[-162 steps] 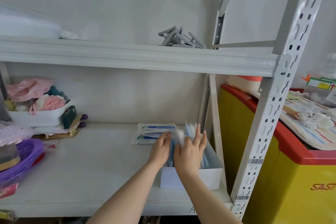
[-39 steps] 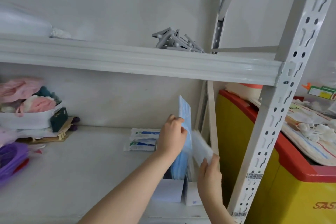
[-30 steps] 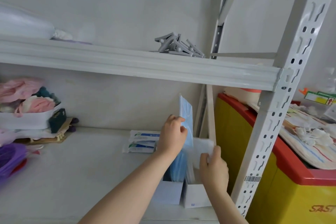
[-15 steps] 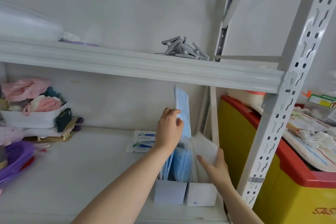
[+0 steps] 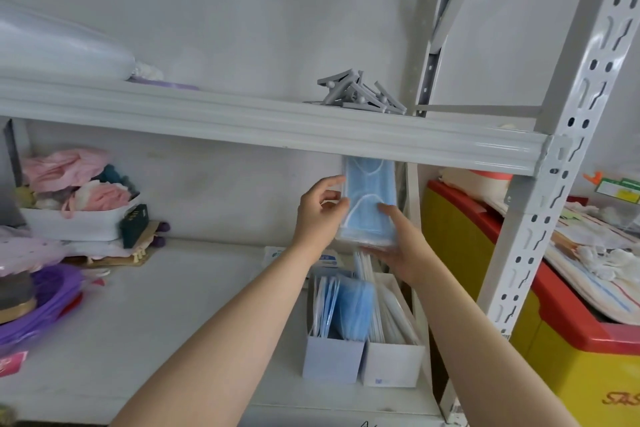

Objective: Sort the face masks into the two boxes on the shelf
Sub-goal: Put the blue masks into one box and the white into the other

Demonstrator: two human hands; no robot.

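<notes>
Two grips: left hand [image 5: 320, 215] pinches the left edge of the blue mask packet [image 5: 369, 191], right hand [image 5: 401, 250] clasps its bottom, high above the boxes. Slick wrap may slip; lowered carelessly, it could miss the left box [image 5: 332, 359] and land among white masks in the right box [image 5: 393, 362].

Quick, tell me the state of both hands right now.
Left hand: grips the left edge of the blue mask pack.
Right hand: holds the same pack from below, thumb on its front.
</notes>
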